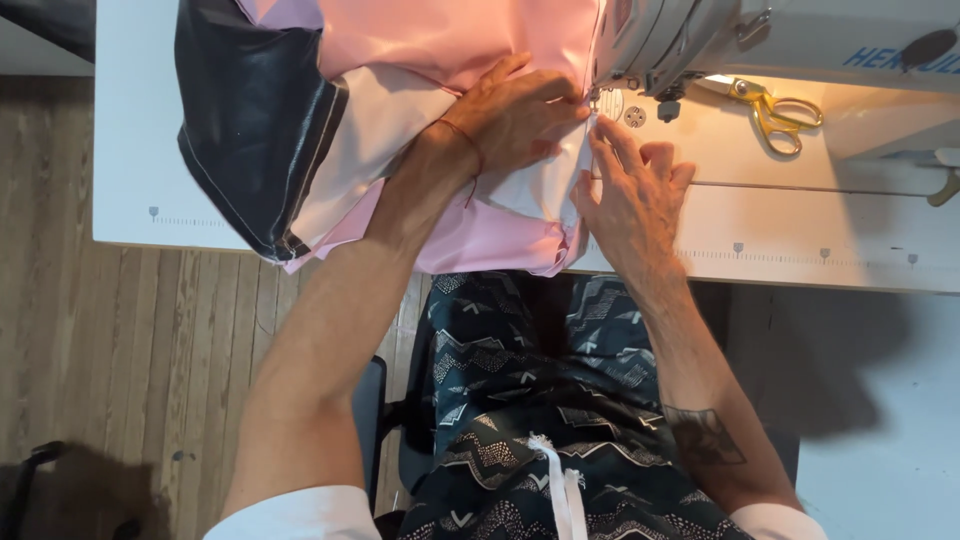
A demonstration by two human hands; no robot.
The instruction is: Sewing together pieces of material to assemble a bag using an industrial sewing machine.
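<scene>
My left hand lies flat on a pink and white fabric piece, pressing it onto the white sewing table, fingers pointing toward the needle area. My right hand rests on the fabric's right edge, fingers spread and pinching the edge just below the presser foot of the white sewing machine. A dark navy panel of the same sewn piece hangs to the left. The fabric's lower end droops over the table's front edge.
Gold-handled scissors lie on the table right of the needle plate. The machine head spans the top right. Below the table are my patterned shorts, a chair seat, and wooden floor on the left.
</scene>
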